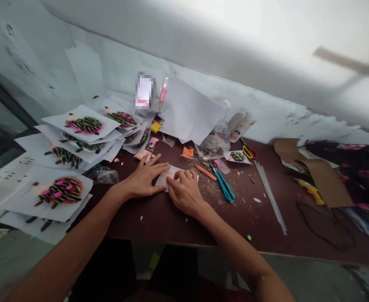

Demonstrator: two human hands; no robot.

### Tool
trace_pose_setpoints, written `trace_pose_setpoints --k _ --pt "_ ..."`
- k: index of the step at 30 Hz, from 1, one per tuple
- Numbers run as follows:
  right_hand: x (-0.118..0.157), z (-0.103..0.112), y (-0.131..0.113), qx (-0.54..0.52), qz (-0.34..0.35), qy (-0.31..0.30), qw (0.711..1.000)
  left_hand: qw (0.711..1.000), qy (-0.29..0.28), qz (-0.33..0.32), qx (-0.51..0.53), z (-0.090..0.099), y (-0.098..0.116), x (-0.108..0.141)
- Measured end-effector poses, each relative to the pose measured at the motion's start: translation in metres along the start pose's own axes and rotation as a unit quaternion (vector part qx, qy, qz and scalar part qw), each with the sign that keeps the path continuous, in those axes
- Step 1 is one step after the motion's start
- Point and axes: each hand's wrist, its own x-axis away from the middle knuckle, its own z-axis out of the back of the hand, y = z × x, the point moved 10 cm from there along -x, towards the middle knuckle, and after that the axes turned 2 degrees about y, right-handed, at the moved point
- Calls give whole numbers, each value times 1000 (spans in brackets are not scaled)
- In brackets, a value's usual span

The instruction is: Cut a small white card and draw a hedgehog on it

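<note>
My left hand [145, 179] lies with its fingers spread, its fingertips and thumb at the left edge of a small white sheet of paper [161, 181] on the dark red table. On that sheet rests my right hand [186, 191], its fingers curled and pressed down; whatever may be under them is hidden. Just beyond my left hand is a packet of pale peach clay [145, 156]. To the right of my right hand lie an orange craft knife [206, 172] and a teal-handled tool [223, 184], which looks like pliers or scissors.
Paper sheets with clay hedgehogs [85, 124] are stacked at left. White sheets [187, 111] and a clear plastic bag [214, 144] stand against the wall. Yellow-and-red scissors [249, 152], glue sticks [270, 197] and a yellow glue gun [310, 191] lie to the right.
</note>
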Motion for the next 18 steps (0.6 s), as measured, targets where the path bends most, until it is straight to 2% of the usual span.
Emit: trace_pose_setpoints --k 6,11,13,15,18 --pt "2 4 4 -24 4 32 999 1000 17 0 -2 2 -1 0" --pt "5 21 3 -47 25 113 992 998 54 -12 24 11 4 0" --pt "7 28 9 -49 16 141 989 993 106 -23 51 22 5 -1" --pt "7 32 20 -41 -2 162 986 980 184 -22 77 39 0 1" --pt "8 35 43 -30 -40 176 983 948 305 34 89 62 -22 11"
